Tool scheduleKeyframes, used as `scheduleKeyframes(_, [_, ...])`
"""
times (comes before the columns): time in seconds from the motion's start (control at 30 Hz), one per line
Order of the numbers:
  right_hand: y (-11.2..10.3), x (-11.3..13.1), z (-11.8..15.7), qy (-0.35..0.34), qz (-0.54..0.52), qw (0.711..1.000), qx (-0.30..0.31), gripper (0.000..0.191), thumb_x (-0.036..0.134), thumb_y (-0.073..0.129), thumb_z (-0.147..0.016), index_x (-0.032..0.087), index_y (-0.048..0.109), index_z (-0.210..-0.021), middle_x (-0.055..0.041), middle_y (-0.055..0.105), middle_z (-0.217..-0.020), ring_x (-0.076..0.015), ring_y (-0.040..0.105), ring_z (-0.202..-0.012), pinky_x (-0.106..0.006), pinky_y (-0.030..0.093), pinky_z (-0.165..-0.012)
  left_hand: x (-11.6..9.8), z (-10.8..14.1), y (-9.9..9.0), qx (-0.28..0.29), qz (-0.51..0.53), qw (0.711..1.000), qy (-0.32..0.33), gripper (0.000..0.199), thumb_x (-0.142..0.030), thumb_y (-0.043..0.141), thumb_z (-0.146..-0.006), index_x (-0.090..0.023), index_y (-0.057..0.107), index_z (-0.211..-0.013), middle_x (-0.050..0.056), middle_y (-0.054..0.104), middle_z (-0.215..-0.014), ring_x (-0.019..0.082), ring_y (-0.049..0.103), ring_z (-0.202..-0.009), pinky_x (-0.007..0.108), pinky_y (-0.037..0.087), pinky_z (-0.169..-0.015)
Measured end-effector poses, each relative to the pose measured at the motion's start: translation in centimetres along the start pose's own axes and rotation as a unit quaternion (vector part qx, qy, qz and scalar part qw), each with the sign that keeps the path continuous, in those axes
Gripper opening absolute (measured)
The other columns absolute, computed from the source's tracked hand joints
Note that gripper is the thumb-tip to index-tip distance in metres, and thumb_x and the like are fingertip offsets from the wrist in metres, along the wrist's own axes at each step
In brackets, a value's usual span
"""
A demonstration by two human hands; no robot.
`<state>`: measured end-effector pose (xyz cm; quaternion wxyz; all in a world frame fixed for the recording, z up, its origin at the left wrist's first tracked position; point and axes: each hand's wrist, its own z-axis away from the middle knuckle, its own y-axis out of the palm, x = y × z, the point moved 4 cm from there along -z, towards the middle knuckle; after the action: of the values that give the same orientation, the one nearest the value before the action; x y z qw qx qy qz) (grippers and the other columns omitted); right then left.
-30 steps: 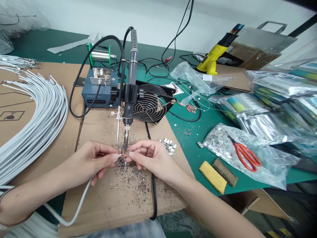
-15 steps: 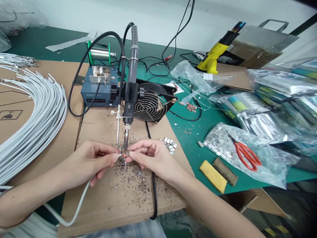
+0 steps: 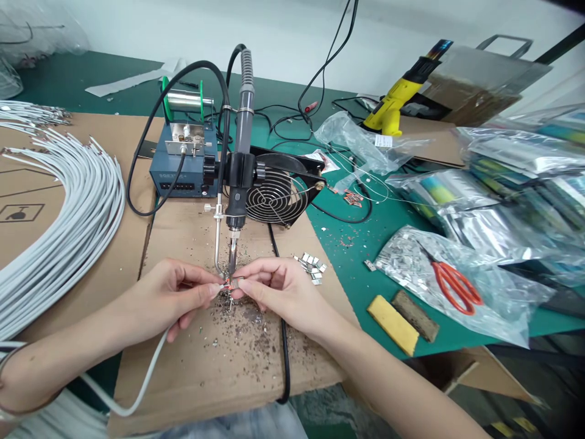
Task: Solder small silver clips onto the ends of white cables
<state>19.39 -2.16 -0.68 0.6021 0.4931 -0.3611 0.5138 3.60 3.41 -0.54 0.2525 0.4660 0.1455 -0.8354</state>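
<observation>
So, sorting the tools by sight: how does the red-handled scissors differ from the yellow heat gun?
The scissors are small, with red handles, lying flat on a clear plastic bag near the table's right front. The heat gun is bulkier, yellow and black, lying tilted at the back by a cardboard sheet. Neither is near the left hand or right hand.

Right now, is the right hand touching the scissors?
Apart. The head view shows the right hand under the soldering iron, with green mat between it and the scissors on a bag.
</observation>
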Motion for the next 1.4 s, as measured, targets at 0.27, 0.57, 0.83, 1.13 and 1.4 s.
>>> scheduleKeyframes(0.27, [-0.01,-0.08,-0.1,0.018,0.021,0.999,-0.025,0.013,0.025,0.073,-0.07,0.015,0.07,-0.078,-0.0034,0.071,-0.066,-0.0087,0.052,-0.048,-0.02,0.032,-0.044,-0.03,-0.09,-0.07,-0.029,0.022,0.999,0.011,0.025,-0.039,0.068,-0.076,-0.016,0.06,-0.069,-0.01,0.044,-0.039,0.004,0.036,-0.03,0.01,0.033,-0.028])
scheduleKeyframes(0.57, [0.04,-0.11,0.13,0.037,0.047,0.998,-0.03,0.012,0.023,0.072,-0.071,0.014,0.068,-0.077,-0.0052,0.072,-0.069,-0.0077,0.049,-0.048,-0.019,0.034,-0.044,-0.1,-0.06,-0.12,-0.031,0.025,0.999,0.029,0.025,-0.04,0.067,-0.077,-0.016,0.06,-0.072,-0.01,0.044,-0.041,0.004,0.036,-0.031,0.01,0.03,-0.029])
scheduleKeyframes(0.83, [0.01,-0.22,0.11,0.021,0.063,0.998,-0.009,0.01,0.024,0.07,-0.075,0.014,0.07,-0.079,-0.005,0.072,-0.071,-0.0087,0.052,-0.05,-0.02,0.037,-0.045,0.06,-0.15,0.03,-0.018,-0.004,1.0,-0.025,0.033,-0.048,0.067,-0.074,-0.016,0.059,-0.069,-0.01,0.042,-0.038,0.004,0.034,-0.031,0.012,0.031,-0.029])
scheduleKeyframes(1.13, [-0.09,-0.01,0.16,0.009,0.048,0.999,-0.007,0.014,0.028,0.072,-0.074,0.016,0.071,-0.079,-0.0041,0.072,-0.07,-0.0095,0.055,-0.052,-0.02,0.035,-0.043,-0.32,-0.09,0.04,-0.023,0.014,0.999,-0.017,0.032,-0.045,0.069,-0.073,-0.017,0.057,-0.062,-0.009,0.042,-0.037,0.004,0.033,-0.028,0.012,0.026,-0.027])
scheduleKeyframes(1.4, [-0.09,-0.01,0.09,0.002,0.033,0.999,-0.005,0.008,0.024,0.071,-0.076,0.017,0.071,-0.08,-0.0027,0.072,-0.069,-0.0103,0.058,-0.054,-0.021,0.039,-0.047,-0.1,-0.21,-0.01,-0.026,0.031,0.999,-0.013,0.031,-0.044,0.07,-0.074,-0.017,0.06,-0.063,-0.01,0.043,-0.036,0.003,0.033,-0.028,0.011,0.029,-0.026])
